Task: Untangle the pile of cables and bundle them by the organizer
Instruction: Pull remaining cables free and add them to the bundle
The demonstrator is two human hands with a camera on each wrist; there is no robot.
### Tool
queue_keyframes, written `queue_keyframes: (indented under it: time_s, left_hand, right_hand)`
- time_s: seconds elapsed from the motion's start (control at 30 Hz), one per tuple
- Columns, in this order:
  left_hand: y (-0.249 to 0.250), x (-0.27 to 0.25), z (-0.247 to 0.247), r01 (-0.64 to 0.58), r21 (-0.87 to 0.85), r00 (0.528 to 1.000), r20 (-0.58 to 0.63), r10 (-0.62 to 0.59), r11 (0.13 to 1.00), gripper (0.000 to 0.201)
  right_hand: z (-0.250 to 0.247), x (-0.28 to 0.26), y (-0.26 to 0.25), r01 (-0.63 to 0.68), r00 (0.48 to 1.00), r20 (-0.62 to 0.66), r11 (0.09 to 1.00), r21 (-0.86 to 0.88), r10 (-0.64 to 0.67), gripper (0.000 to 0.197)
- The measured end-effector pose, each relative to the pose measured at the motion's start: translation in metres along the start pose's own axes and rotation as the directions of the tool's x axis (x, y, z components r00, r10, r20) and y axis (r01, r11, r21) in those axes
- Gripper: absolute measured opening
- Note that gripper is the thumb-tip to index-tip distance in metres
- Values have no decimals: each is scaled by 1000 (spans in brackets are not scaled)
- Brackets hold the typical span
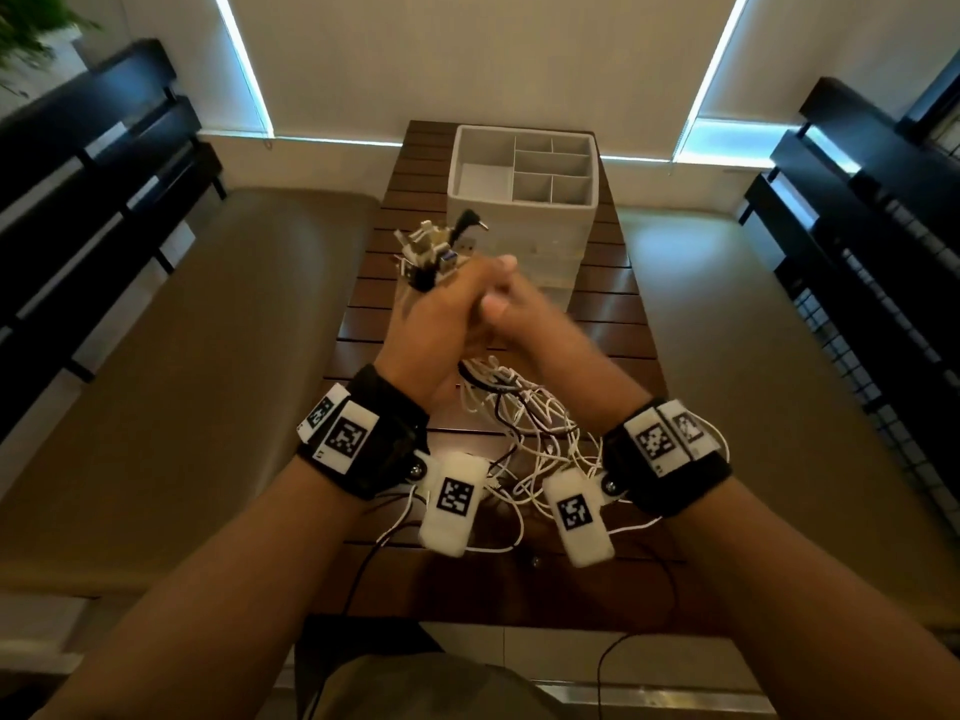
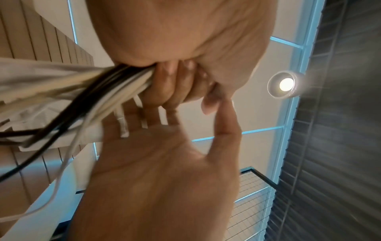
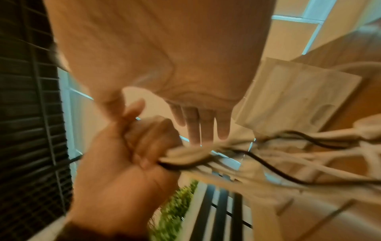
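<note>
My left hand (image 1: 441,309) grips a bundle of white and black cables (image 1: 524,418) in its fist above the table. Their plugs (image 1: 436,246) stick out of the top of the fist. The rest hangs below in a loose tangle down to the tabletop. The left wrist view shows the left hand (image 2: 175,81) curled round the cables (image 2: 92,91). My right hand (image 1: 519,314) lies against the left fist, blurred. Its fingers (image 3: 195,124) are straight beside the cables (image 3: 195,153), and its thumb touches the left thumb. The white organizer (image 1: 522,204) with several empty compartments stands just behind the hands.
The slatted brown table (image 1: 608,314) is narrow, with beige benches (image 1: 208,356) on both sides. Black shelving (image 1: 857,252) lines the room's left and right. A thin black cable (image 1: 358,579) trails off the table's near edge toward my lap.
</note>
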State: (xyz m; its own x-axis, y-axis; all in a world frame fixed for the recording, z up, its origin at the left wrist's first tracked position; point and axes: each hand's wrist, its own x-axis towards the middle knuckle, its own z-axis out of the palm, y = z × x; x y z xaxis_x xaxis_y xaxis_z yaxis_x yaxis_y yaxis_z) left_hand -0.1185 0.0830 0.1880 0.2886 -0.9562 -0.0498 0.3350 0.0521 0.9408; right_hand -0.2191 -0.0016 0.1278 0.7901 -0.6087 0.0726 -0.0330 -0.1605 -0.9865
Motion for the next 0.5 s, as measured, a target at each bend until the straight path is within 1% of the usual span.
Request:
queue_keyframes:
  time_s: [0.03, 0.07, 0.1, 0.13, 0.17, 0.2, 0.23, 0.27, 0.33, 0.4, 0.5]
  left_hand:
    - [-1, 3, -2, 7, -10, 1000, 9, -7, 1000, 83]
    - [0, 4, -6, 0, -5, 999, 38, 0, 1000, 83]
    - [0, 6, -8, -9, -4, 999, 53, 9, 1000, 81]
    - [-3, 10, -13, -21, -20, 998, 58, 22, 1000, 76]
    - [-5, 15, -18, -34, -48, 997, 66, 37, 998, 69]
    - [-7, 19, -24, -42, -80, 996, 78, 48, 996, 63]
    - [-8, 21, -27, -44, -108, 995, 79, 52, 993, 59]
    - [-7, 21, -31, -42, -133, 996, 76, 52, 990, 58]
    - [0, 20, -38, -63, -157, 996, 51, 72, 986, 58]
    - [11, 17, -44, -113, -153, 992, 37, 120, 982, 58]
    - [29, 12, -61, -164, -182, 985, 18, 170, 970, 58]
  right_hand:
    - [2, -3, 1, -45, 997, 69, 999, -20, 47, 43]
    - [3, -7, 2, -62, 982, 171, 994, -93, 77, 41]
    - [5, -11, 4, -83, 966, 229, 981, -176, 122, 36]
    - [5, -11, 11, -72, 957, 259, 973, -217, 129, 30]
    - [7, -10, 10, -40, 958, 266, 968, -248, 107, 24]
    - [10, -5, 10, 9, 970, 234, 958, -286, 60, 19]
    - [12, -2, 10, 60, 985, 173, 931, -359, 3, 19]
    - [15, 4, 12, 110, 991, 118, 896, -431, -65, 21]
    - [20, 12, 17, 171, 984, 50, 835, -523, -170, 29]
    - [19, 14, 23, 181, 976, 9, 787, -590, -218, 27]
    - [6, 14, 37, 117, 980, -44, 737, -666, -196, 22]
